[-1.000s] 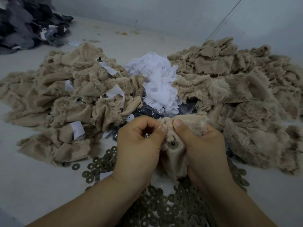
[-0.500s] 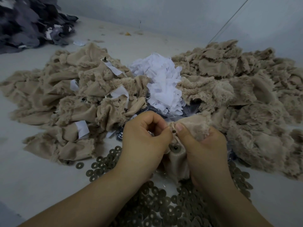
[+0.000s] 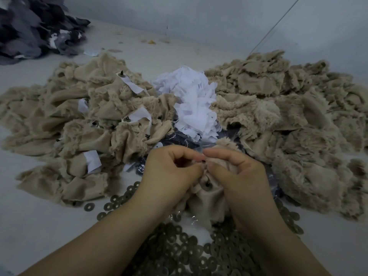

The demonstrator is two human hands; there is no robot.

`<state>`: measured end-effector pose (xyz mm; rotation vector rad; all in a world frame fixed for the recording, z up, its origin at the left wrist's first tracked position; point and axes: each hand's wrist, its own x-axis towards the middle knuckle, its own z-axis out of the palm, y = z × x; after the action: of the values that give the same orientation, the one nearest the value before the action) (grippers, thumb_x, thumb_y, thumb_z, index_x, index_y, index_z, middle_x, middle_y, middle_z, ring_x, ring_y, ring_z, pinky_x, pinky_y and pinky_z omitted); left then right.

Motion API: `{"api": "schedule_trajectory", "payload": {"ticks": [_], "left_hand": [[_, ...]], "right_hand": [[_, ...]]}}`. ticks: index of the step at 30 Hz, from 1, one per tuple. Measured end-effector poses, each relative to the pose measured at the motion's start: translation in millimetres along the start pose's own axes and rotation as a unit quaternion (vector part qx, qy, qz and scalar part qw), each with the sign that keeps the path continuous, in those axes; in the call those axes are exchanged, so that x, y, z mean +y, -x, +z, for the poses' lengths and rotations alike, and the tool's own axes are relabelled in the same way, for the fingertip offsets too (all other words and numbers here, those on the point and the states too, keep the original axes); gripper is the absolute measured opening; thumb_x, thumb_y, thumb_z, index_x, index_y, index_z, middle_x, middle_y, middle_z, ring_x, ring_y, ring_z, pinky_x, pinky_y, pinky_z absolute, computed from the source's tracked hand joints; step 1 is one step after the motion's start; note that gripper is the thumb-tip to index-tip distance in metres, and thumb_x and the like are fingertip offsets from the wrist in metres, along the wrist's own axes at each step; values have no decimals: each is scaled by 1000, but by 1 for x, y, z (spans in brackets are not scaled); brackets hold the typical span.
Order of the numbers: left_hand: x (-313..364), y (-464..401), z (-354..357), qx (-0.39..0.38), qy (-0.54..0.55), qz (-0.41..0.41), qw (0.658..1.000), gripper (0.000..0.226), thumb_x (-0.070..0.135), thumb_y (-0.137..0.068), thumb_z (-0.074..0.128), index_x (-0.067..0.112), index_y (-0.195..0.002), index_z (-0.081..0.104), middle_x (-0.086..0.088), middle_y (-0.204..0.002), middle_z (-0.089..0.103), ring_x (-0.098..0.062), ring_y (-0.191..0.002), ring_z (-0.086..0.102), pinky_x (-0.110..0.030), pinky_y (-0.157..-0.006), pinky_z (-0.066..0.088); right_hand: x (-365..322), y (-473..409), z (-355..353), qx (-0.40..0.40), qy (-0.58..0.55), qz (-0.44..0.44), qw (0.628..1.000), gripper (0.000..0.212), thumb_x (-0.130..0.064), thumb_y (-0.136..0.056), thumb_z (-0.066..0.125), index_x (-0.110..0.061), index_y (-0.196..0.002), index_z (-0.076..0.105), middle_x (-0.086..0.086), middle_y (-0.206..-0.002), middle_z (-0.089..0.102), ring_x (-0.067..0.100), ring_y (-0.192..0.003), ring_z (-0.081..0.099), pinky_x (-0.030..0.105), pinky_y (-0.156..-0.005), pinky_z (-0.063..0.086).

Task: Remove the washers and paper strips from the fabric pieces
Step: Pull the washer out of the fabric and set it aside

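We pinch the fabric piece (image 3: 207,198) between left hand (image 3: 171,174) and right hand (image 3: 237,176), above the loose washers (image 3: 179,253), so its stud and washer (image 3: 207,185) face us for removal.

Beige, furry fabric pieces (image 3: 288,108) are seen heaped left and right, with plain white paper strips (image 3: 191,104) piled between them. Dull olive-grey washers (image 3: 191,253) are spread at the near edge, and dark grey scraps (image 3: 29,26) are seen far left on the pale grey table (image 3: 29,226).
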<state>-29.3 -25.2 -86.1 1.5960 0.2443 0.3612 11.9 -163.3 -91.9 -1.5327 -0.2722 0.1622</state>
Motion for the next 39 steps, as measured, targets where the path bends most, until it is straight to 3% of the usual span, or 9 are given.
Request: {"api": "schedule_trajectory", "payload": {"ticks": [6, 9, 13, 21, 25, 29, 32, 36, 39], "left_hand": [[7, -45, -1, 10, -133, 89, 987, 11, 7, -84, 72, 18, -84, 73, 1, -74, 70, -14, -65, 65, -23, -61, 54], [6, -73, 3, 3, -377, 245, 893, 33, 10, -85, 69, 8, -117, 62, -3, -113, 56, -19, -88, 58, -25, -74, 50], [4, -90, 13, -56, -522, 225, 821, 20, 4, -89, 57, 1, -108, 57, -12, -118, 47, -35, -91, 55, -48, -67, 49], [-4, -73, 3, -61, -419, 280, 862, 6, 2, -85, 65, 1, -91, 63, -12, -89, 53, -33, -76, 51, -49, -66, 45], [-2, -67, -6, -32, -370, 299, 879, 10, -7, -80, 65, -2, -86, 71, -13, -82, 61, -31, -78, 58, -45, -67, 50], [0, -58, -9, -48, -350, 374, 857, 8, -2, -87, 57, -2, -80, 61, -11, -84, 54, -28, -76, 49, -39, -66, 41], [-6, -52, -6, -71, -341, 360, 866, 16, 8, -95, 51, 2, -81, 56, -7, -75, 52, -25, -71, 45, -45, -64, 41], [-13, -47, -6, -81, -314, 323, 889, 13, 12, -92, 58, 4, -89, 67, -8, -77, 65, -22, -71, 57, -43, -64, 48], [-7, -43, -7, -88, -248, 267, 927, 15, 15, -89, 58, 9, -87, 72, 2, -77, 69, -6, -70, 60, -25, -64, 49]], "right_hand": [[8, -7, -6, 41, -14, 75, 996, 25, -8, -90, 70, -30, -89, 81, 17, -86, 77, 57, -97, 61, 67, -78, 55], [9, -6, -5, 37, 3, 86, 996, 23, -11, -90, 71, -31, -91, 81, 33, -93, 69, 67, -97, 50, 78, -76, 44], [10, -7, -5, 34, -1, 92, 995, 21, -13, -90, 71, -32, -93, 81, 30, -89, 71, 68, -91, 50, 76, -78, 46], [10, -6, -4, 26, 9, 97, 995, 21, -13, -90, 71, -31, -90, 81, 24, -89, 74, 66, -94, 52, 77, -79, 46], [9, -4, -5, 23, 20, 77, 997, 22, -10, -89, 71, -29, -87, 81, 16, -81, 76, 47, -71, 62, 46, -67, 53], [7, -5, -6, 18, 16, 47, 999, 27, -4, -87, 73, -29, -96, 78, -22, -81, 75, 12, -96, 66, 35, -74, 60], [7, -6, -6, 5, 24, 26, 999, 35, -3, -87, 73, -34, -104, 73, -31, -99, 72, -12, -96, 66, 9, -71, 54], [9, -7, -6, 12, 31, 27, 999, 33, -6, -87, 74, -32, -107, 73, -21, -106, 73, -4, -100, 68, 20, -80, 58], [9, -7, -6, 11, 13, 35, 999, 33, -3, -87, 73, -29, -107, 74, -16, -102, 75, 0, -93, 71, 20, -72, 59]]}}
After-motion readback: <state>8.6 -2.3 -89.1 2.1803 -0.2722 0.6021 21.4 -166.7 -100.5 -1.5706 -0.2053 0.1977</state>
